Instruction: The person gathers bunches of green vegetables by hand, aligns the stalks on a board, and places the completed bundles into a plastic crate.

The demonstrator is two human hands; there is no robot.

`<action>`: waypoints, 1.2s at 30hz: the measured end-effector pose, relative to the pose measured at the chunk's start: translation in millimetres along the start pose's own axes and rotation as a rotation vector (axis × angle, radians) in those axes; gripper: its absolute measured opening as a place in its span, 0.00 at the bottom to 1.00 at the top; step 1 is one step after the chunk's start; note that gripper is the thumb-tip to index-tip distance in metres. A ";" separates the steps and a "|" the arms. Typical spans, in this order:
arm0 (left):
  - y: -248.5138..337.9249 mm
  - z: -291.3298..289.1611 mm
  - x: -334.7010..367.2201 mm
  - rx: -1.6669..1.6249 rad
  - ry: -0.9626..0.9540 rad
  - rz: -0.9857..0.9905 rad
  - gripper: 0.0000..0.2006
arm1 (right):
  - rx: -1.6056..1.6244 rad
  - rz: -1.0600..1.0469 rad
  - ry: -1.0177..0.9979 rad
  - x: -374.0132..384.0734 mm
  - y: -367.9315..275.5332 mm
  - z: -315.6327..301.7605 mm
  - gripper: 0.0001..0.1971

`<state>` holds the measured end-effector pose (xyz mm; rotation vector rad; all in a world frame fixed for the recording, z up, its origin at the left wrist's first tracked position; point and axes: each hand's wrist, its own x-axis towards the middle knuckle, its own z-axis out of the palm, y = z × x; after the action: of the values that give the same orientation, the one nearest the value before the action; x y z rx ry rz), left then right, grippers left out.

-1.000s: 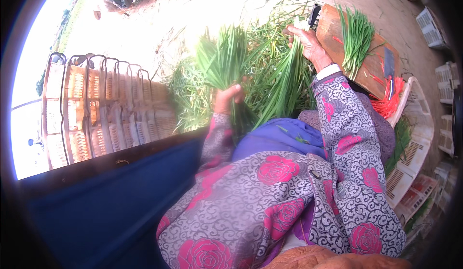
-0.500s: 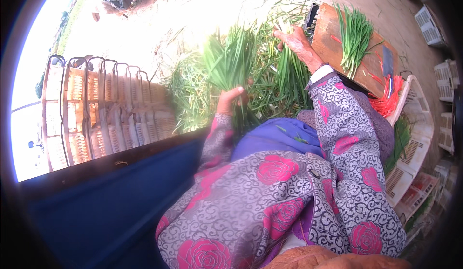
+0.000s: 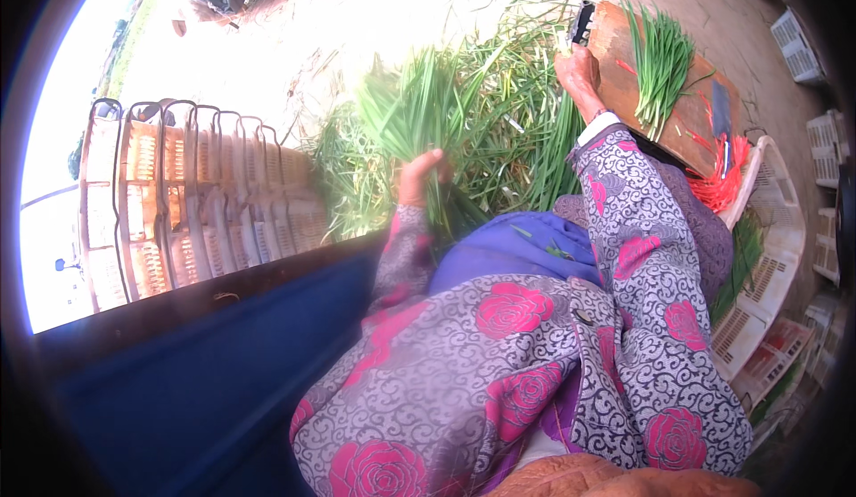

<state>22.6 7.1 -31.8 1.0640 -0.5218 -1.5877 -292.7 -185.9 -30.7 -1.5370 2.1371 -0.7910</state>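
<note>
Sandy ground | left hand (image 3: 419, 176) raised, gripping green leaf bunch (image 3: 419, 114) | right hand (image 3: 578, 73) outstretched, fingers curled into greens pile (image 3: 526, 131)

Long green leafy chive bunch (image 3: 419, 114): soft, matt plant stalks. Reddish-brown wooden cutting board (image 3: 691, 127): worn, dull, rough grain. Stacked orange slatted plastic crates (image 3: 192, 203): smooth, faintly glossy. Grey-and-pink rose-patterned cloth sleeve (image 3: 642, 256): woven, matt. White perforated plastic basket (image 3: 771, 265): smooth. Red rubber bands (image 3: 718, 185): glossy.
</note>
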 end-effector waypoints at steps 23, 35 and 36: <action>-2.1 -0.5 5.7 -0.150 -0.078 -0.013 0.17 | 0.813 -0.154 -0.765 -44.4 -52.0 -23.2 0.16; 14.5 -8.8 7.3 0.001 -0.077 0.022 0.17 | 0.464 -0.366 -0.263 2.2 7.8 -28.9 0.17; 13.0 -13.5 3.8 0.021 -0.050 0.025 0.17 | 0.678 -0.286 -0.406 -18.0 -21.6 -40.6 0.17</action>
<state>40.9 2.3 -29.6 1.0320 -0.5848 -1.5929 -295.8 -165.2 14.1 -1.4652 1.1978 -1.0483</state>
